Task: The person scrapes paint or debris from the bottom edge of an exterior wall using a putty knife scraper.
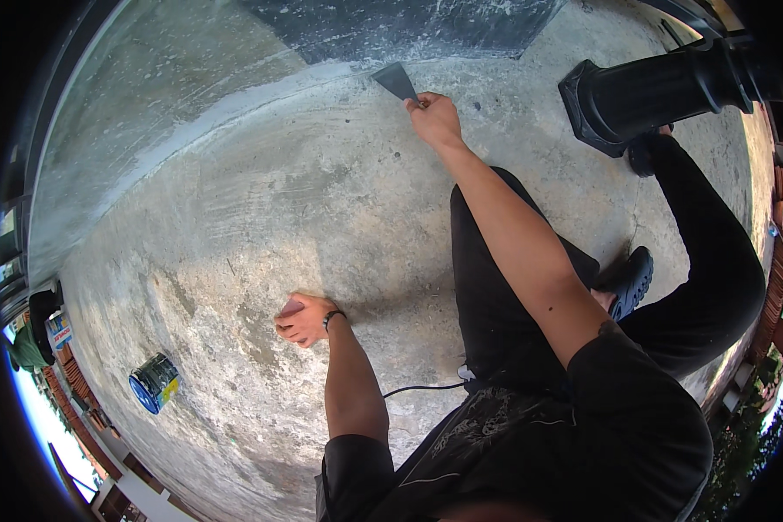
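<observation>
A scraper (396, 82) with a wide, dark grey flat blade is in my right hand (436, 120), fingers closed round its handle. The blade points up and left, beside the lower edge of the wall at the top; whether it touches the surface I cannot tell. Lower down and to the left, my left hand (305, 321) rests at the concrete floor (261, 209), fingers bent round a small pinkish-brown piece (291, 307). The hand covers most of that piece, so its kind does not show. A dark band circles the left wrist.
On the far left a paint can (154, 383) with a blue end lies or stands on the concrete. A thick black post (652, 91) is at the upper right, near my foot. The wall (400, 30) has a dark painted patch. A black cable (422, 387) runs beside my leg.
</observation>
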A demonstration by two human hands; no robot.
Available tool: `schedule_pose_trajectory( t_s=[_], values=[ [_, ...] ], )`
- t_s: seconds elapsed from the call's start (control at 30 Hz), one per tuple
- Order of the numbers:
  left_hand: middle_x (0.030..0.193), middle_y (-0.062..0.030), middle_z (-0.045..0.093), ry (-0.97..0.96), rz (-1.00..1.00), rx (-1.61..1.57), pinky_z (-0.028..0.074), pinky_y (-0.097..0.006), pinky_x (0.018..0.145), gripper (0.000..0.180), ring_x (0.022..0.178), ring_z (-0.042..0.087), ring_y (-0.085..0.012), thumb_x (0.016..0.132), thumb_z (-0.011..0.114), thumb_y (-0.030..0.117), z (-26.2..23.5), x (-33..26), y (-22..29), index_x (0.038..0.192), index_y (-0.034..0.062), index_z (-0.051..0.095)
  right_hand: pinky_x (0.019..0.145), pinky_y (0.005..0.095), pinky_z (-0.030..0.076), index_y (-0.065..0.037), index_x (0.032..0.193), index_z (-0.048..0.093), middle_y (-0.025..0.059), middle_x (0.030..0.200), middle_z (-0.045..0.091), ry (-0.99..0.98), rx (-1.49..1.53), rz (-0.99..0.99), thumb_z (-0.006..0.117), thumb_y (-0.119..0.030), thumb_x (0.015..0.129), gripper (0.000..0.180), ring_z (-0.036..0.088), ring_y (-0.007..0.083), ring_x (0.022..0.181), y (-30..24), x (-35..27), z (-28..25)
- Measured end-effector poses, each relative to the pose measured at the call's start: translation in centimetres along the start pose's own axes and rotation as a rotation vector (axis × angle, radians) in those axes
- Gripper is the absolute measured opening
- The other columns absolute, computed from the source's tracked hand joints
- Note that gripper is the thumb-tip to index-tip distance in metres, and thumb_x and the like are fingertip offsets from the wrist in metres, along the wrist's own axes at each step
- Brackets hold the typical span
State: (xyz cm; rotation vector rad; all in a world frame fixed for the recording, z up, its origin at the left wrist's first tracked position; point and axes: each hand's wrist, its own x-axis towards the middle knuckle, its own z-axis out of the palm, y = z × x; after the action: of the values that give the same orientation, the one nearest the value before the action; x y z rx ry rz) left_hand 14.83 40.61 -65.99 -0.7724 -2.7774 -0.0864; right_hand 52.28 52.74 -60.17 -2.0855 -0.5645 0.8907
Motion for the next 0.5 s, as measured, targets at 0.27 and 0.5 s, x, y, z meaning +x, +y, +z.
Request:
schedule_pose_trajectory(
  t_s=[0.27, 0.5],
  values=[
    [0.141, -0.0093, 0.037, 0.018, 0.008, 0.002, 0.032, -0.049, 0.100, 0.066, 0.129, 0.038, -0.0268, 0.090, 0.044, 0.059, -0.07, -0.11, 0.11, 0.139, 0.0156, 0.036, 0.086, 0.0359, 0.051, -0.003, 0.112, 0.067, 0.0143, 0.102, 0.070, -0.024, -0.043, -0.038, 0.067, -0.029, 0.085, 0.037, 0.067, 0.0286, 0.099, 0.40, 0.55, 0.16],
    [0.140, -0.0088, 0.037, 0.034, 0.012, 0.006, 0.032, -0.049, 0.100, 0.066, 0.129, 0.039, -0.0263, 0.090, 0.044, 0.060, 0.43, 0.06, -0.20, 0.138, 0.0155, 0.036, 0.084, 0.0363, 0.052, -0.003, 0.110, 0.068, 0.0148, 0.102, 0.070, -0.001, 0.000, -0.070, 0.067, -0.028, 0.085, 0.035, 0.067, 0.0288, 0.096, 0.16, 0.24, 0.35]
  ],
)
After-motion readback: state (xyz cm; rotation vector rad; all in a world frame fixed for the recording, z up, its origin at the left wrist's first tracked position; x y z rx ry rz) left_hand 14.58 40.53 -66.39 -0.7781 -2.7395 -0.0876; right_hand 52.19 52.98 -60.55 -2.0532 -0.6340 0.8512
